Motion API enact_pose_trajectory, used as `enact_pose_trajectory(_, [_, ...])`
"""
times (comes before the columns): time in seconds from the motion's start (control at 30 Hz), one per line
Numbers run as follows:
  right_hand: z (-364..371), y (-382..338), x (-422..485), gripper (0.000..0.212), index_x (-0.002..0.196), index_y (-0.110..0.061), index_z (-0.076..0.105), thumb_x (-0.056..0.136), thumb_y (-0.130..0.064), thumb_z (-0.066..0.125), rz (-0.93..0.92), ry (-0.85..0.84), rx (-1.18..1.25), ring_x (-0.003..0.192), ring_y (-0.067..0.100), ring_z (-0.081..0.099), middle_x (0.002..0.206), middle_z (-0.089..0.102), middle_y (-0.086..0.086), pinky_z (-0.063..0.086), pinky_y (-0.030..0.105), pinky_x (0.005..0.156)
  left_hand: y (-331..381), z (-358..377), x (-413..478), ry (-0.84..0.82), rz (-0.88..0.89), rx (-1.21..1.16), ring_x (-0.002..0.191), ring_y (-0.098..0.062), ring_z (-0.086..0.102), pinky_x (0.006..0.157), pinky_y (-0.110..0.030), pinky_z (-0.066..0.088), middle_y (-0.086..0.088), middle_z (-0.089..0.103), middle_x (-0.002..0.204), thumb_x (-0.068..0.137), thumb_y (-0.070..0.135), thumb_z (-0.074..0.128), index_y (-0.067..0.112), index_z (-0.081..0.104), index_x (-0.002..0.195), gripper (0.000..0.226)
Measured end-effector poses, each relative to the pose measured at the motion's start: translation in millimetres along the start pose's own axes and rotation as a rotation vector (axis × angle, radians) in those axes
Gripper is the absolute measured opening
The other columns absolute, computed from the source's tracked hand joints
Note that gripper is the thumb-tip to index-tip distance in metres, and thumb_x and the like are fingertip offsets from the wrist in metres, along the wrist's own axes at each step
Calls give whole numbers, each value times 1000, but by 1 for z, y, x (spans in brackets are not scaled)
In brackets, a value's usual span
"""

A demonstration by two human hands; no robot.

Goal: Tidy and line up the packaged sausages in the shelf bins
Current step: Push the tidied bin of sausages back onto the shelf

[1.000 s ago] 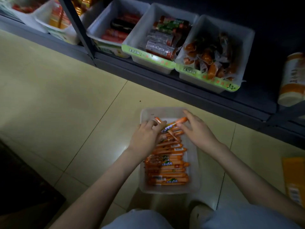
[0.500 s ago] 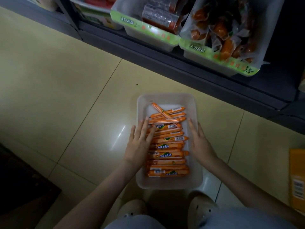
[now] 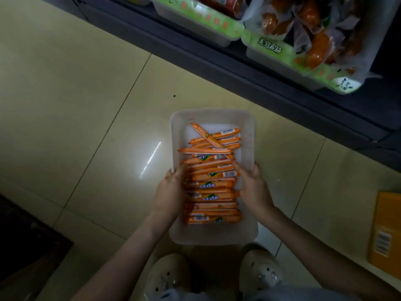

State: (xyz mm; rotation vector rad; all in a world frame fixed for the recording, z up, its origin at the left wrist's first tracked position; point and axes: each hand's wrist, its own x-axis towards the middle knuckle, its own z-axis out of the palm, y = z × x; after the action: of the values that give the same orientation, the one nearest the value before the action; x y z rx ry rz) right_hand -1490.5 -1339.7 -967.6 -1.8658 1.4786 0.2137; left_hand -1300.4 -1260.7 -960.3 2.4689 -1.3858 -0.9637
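A translucent white bin (image 3: pixel 211 112) sits on the tiled floor in front of me. Several orange sausage sticks (image 3: pixel 211 196) lie stacked crosswise in it, mostly parallel. At the far end one stick (image 3: pixel 206 135) lies diagonally across the others. My left hand (image 3: pixel 170 190) is at the bin's left side, fingers against the left ends of the sticks. My right hand (image 3: pixel 252 187) is at the right side, its fingers touching the right ends. The stack sits between both hands.
The dark shelf base (image 3: pixel 217 59) runs across the top. On it stand a green-labelled bin (image 3: pixel 269 47) of bagged orange sausages and another bin (image 3: pixel 195 20) to its left. An orange box (image 3: pixel 386 231) lies at right, my shoes (image 3: pixel 167 276) near the bin.
Both hands let go of the single stick at the bin's far end and drew back along the sides of the stack. The camera tilted down and closer.
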Motion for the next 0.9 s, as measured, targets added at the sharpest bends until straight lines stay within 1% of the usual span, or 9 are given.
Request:
enact_pose_trajectory(0.17, [-42, -36, -13, 67, 148, -28, 32, 90, 2, 46, -27, 42, 82, 122, 37, 49, 152, 18, 15, 48, 40, 97, 20, -51, -4, 79, -15, -24, 97, -42, 59, 80, -44, 47, -17, 57, 121, 81, -5, 45, 18, 48, 137, 61])
enact_pose_trajectory(0.3, [-107, -83, -33, 63, 149, -30, 29, 93, -2, 40, -15, 42, 6, 111, 36, 54, 148, 22, 14, 46, 37, 89, 55, -120, -28, 83, -84, -8, 101, -40, 57, 84, -43, 44, -18, 55, 120, 83, -4, 44, 18, 48, 136, 58])
enact_pose_trajectory(0.4, [-147, -109, -60, 57, 148, -32, 31, 97, -5, 36, -48, 41, 25, 109, 34, 54, 144, 27, 12, 48, 36, 88, 78, -170, -57, 62, -112, -19, 99, -39, 58, 84, -42, 45, -18, 56, 117, 84, -3, 44, 16, 49, 135, 54])
enact_pose_trajectory(0.5, [-184, -131, -94, 59, 146, -36, 33, 98, -2, 36, -62, 24, 68, 105, 32, 56, 141, 31, 11, 52, 37, 83, 100, -220, -97, 43, -135, -10, 95, -36, 60, 81, -41, 46, -16, 57, 112, 85, -3, 43, 18, 49, 135, 54])
enact_pose_trajectory(0.57, [-213, -148, -122, 62, 145, -35, 35, 96, 2, 35, -70, 11, 93, 101, 30, 57, 137, 34, 11, 53, 37, 78, 116, -253, -126, 34, -156, -15, 93, -33, 61, 77, -38, 48, -14, 59, 111, 87, -2, 41, 20, 44, 138, 56])
enact_pose_trajectory(0.63, [-244, -164, -152, 63, 146, -35, 34, 95, 3, 33, -89, 0, 99, 94, 31, 57, 133, 37, 13, 51, 37, 72, 135, -288, -155, 34, -174, -21, 91, -32, 61, 73, -37, 46, -15, 60, 111, 87, -1, 41, 21, 33, 145, 62])
enact_pose_trajectory(0.73, [-295, -184, -198, 67, 147, -38, 29, 95, 3, 32, -104, -1, 119, 86, 25, 55, 132, 38, 12, 49, 34, 68, 166, -337, -197, 35, -164, -46, 76, -24, 57, 66, -31, 42, -13, 63, 103, 88, 0, 42, 25, 17, 150, 71])
enact_pose_trajectory(0.83, [-344, -195, -242, 67, 148, -40, 26, 96, 3, 33, -104, 30, 152, 99, 25, 56, 140, 36, 10, 51, 36, 77, 200, -379, -232, 16, -142, -93, 68, -16, 53, 61, -26, 42, -7, 64, 92, 90, 1, 43, 29, 12, 150, 74])
enact_pose_trajectory(0.9, [-372, -199, -267, 68, 148, -41, 23, 96, 3, 34, -97, 62, 163, 107, 24, 55, 142, 36, 9, 51, 36, 81, 222, -403, -248, 13, -116, -126, 70, -18, 56, 64, -31, 48, -7, 64, 90, 90, 2, 44, 32, 14, 150, 74])
